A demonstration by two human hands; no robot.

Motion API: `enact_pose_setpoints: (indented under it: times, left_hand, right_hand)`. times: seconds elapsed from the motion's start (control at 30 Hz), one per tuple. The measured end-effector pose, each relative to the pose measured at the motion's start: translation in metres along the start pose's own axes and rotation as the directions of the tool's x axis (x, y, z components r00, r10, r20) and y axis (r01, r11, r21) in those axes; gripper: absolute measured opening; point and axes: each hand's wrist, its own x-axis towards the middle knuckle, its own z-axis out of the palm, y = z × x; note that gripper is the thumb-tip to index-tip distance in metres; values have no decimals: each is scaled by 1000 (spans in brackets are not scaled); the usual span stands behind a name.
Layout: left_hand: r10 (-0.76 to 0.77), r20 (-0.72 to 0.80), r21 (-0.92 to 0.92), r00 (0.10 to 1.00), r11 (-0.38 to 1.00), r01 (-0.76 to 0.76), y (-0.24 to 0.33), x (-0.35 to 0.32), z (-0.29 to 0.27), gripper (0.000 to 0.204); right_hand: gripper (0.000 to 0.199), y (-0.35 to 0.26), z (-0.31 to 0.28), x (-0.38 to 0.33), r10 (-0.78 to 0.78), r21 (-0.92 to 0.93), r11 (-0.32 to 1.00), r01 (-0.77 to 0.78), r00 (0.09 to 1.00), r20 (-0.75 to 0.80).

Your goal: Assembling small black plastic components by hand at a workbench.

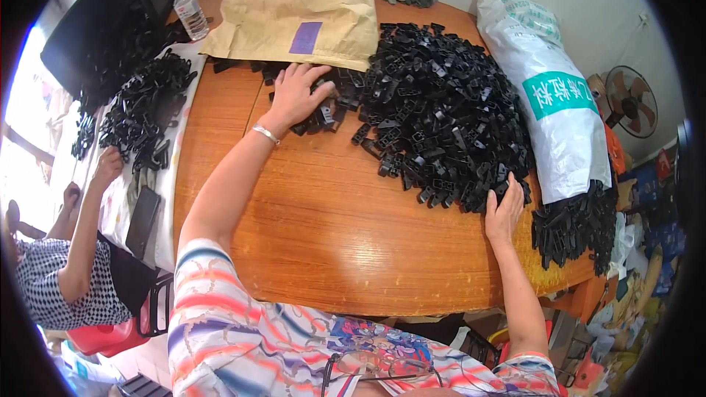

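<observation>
A large heap of small black plastic parts (441, 117) covers the right half of the wooden table (323, 235). My left hand (298, 93) reaches far out, fingers spread, over a few black parts just below the edge of a brown paper sack (301, 7). Some of those parts lie under the hand and are partly hidden. At the heap's near right edge, my right hand (506, 212) rests with its fingers stretched out against the parts. Neither hand grips anything that I can see.
A white woven sack (555, 103) with a green band lies along the right, black pieces (566, 231) spilling from its mouth. At left, a co-worker (73, 272) sits by another black pile (147, 110). A bottle (191, 13) stands far left; a fan (629, 103) is at right.
</observation>
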Motion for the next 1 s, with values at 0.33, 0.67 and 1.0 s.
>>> enact_pose_setpoints:
  times: [0.33,0.67,1.0]
  left_hand:
    - [-482,-169,492,860,715,498,-160,28,-44,49]
    - [-514,-141,320,846,785,531,-211,48,-23,62]
    - [-420,77,282,904,879,385,-20,3,-24,53]
  right_hand:
    - [58,-5,-4,3,-7,-13,1000,8,999,49]
    - [59,-9,-3,4,-17,-14,1000,18,998,60]
    - [59,-1,4,4,-48,-33,998,46,998,-44]
